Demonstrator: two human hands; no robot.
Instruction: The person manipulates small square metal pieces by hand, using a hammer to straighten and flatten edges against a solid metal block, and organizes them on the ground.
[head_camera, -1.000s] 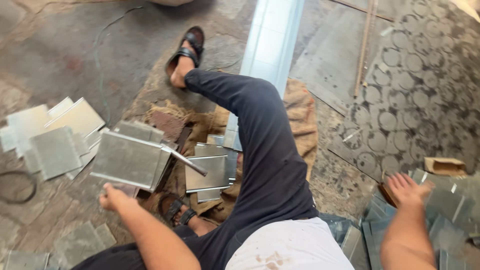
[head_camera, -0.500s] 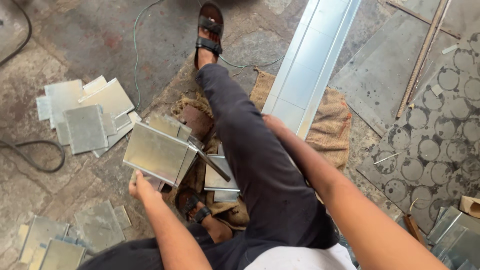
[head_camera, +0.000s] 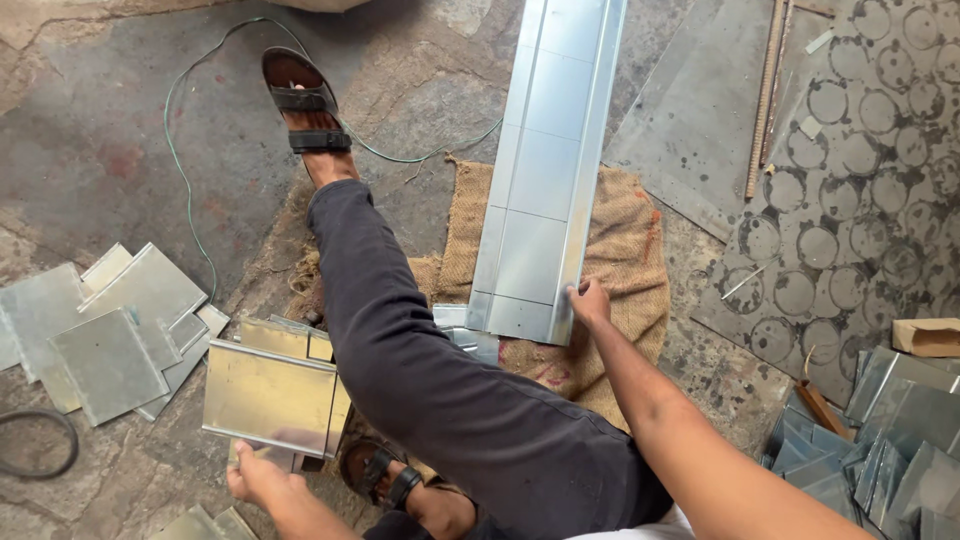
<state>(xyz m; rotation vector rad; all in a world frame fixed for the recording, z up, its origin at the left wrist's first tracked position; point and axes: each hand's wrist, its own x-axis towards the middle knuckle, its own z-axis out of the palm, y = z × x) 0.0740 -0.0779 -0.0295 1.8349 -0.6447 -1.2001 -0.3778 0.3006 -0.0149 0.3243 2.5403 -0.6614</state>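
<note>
- My left hand (head_camera: 262, 478) grips the near edge of a cut sheet (head_camera: 270, 397) beside my leg.
- My right hand (head_camera: 590, 302) pinches the near corner of a long folded channel (head_camera: 548, 170) lying on burlap (head_camera: 625, 262).
- Judging by this, more cut sheets (head_camera: 105, 335) already lie piled on the floor; the channel looks uncut.

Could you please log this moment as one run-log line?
left hand: holds small metal sheet | right hand: grips long folded metal channel on burlap sack

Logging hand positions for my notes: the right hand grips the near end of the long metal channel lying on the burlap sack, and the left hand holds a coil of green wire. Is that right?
Not quite. In the head view the left hand holds a flat metal sheet, not green wire. The right hand does grip the near end of the long metal channel on the burlap sack.
</note>
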